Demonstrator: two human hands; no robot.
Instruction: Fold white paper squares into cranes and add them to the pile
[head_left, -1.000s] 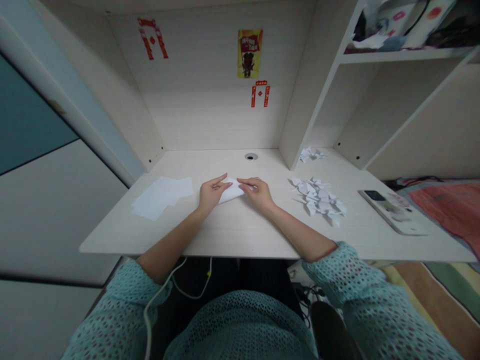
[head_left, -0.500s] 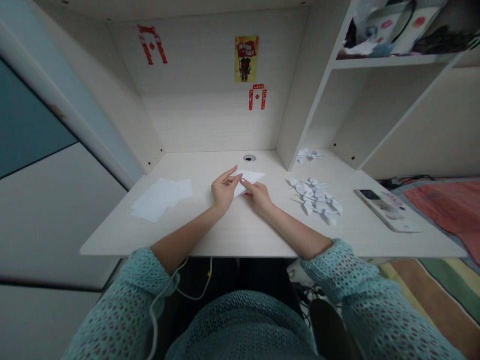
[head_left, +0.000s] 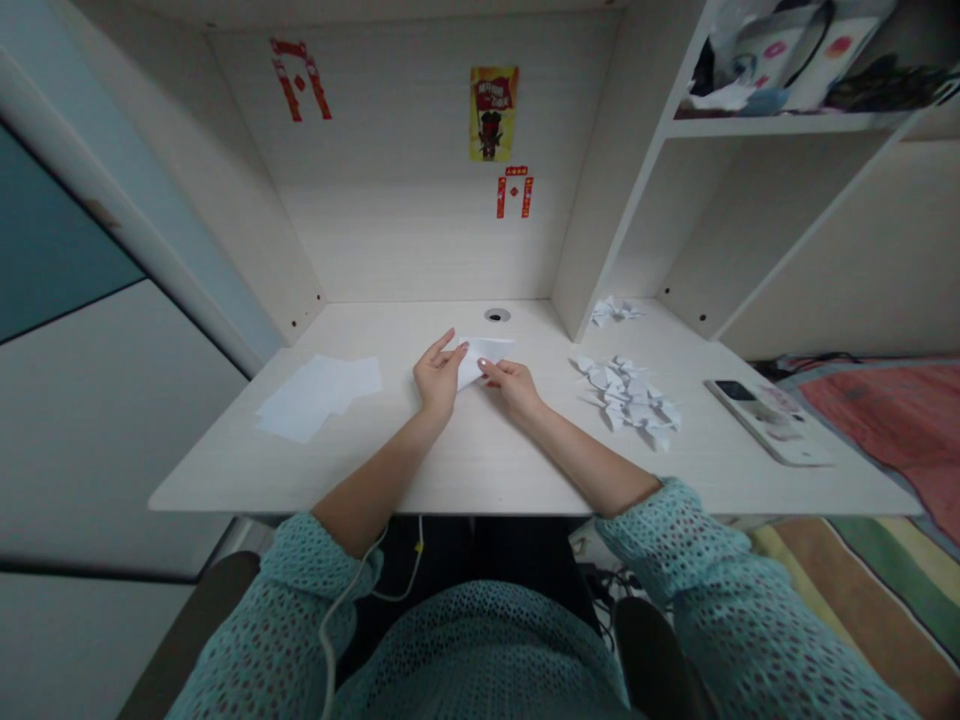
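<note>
Between my hands is a small sheet of white paper [head_left: 487,349], partly folded and held just above the desk. My left hand [head_left: 437,377] grips its left edge between thumb and fingers, with the index finger stretched upward. My right hand [head_left: 514,385] pinches the near right side of the paper with thumb and forefinger. To the left lies a spread stack of blank white sheets [head_left: 319,395]. A heap of small folded paper pieces [head_left: 630,395] rests to the right of my right hand.
More folded paper bits [head_left: 616,310] lie by the divider at the back. A phone [head_left: 769,422] lies on the right of the white desk [head_left: 480,480]. Near the back wall is a round cable hole [head_left: 496,315]. A white cable [head_left: 330,640] hangs by my left sleeve.
The paper has opened from a pointed triangular shape to a wider one. My left hand has shifted slightly left and its fingers have moved along the paper's edge.
</note>
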